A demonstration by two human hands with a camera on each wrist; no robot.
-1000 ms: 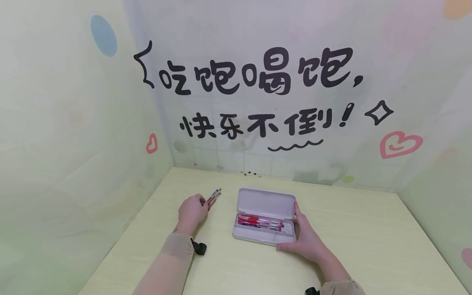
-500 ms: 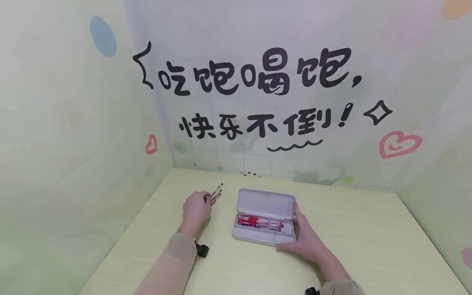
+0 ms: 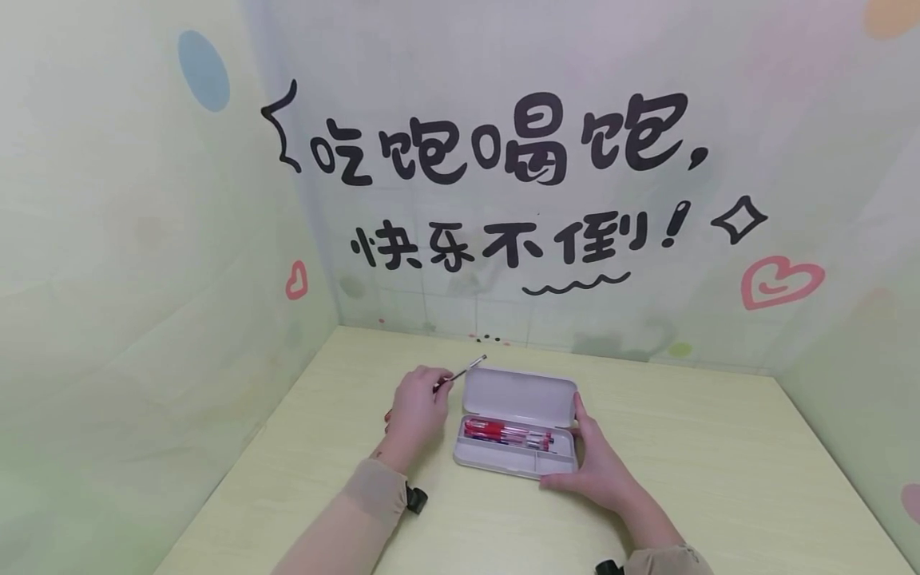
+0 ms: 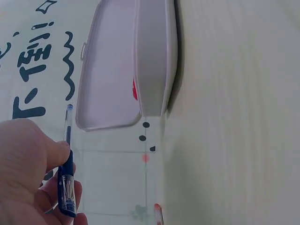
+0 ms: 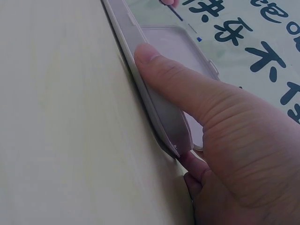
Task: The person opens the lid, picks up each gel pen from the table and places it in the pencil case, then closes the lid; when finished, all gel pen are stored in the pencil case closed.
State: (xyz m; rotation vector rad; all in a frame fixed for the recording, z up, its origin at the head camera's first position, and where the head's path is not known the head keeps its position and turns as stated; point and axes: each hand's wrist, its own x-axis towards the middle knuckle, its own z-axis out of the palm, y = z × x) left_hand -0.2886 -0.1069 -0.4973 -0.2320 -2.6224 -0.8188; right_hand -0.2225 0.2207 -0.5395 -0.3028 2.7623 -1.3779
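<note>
My left hand [image 3: 420, 407] pinches a dark blue pen [image 3: 463, 373] with a clear end, just left of the raised lid of a pale lilac pencil case [image 3: 496, 461]. The left wrist view shows that pen [image 4: 67, 185] between thumb and fingers, close to the case [image 4: 152, 61]. Red pens [image 3: 496, 432] and others lie in the long rear compartment of the case. At its right end my right hand [image 3: 600, 471] grips the case, thumb on the front edge and fingers behind, as the right wrist view [image 5: 234, 136] also shows.
A red-tipped pen [image 4: 159, 214] shows at the bottom of the left wrist view; in the head view a red end [image 3: 388, 417] peeks out left of my left hand. The pale wooden table [image 3: 719, 463] meets printed fabric walls [image 3: 431, 64] at the back and sides.
My left hand has lifted one pen from the bunch on the left and moved right with it, towards the case. The right hand and the case have not moved.
</note>
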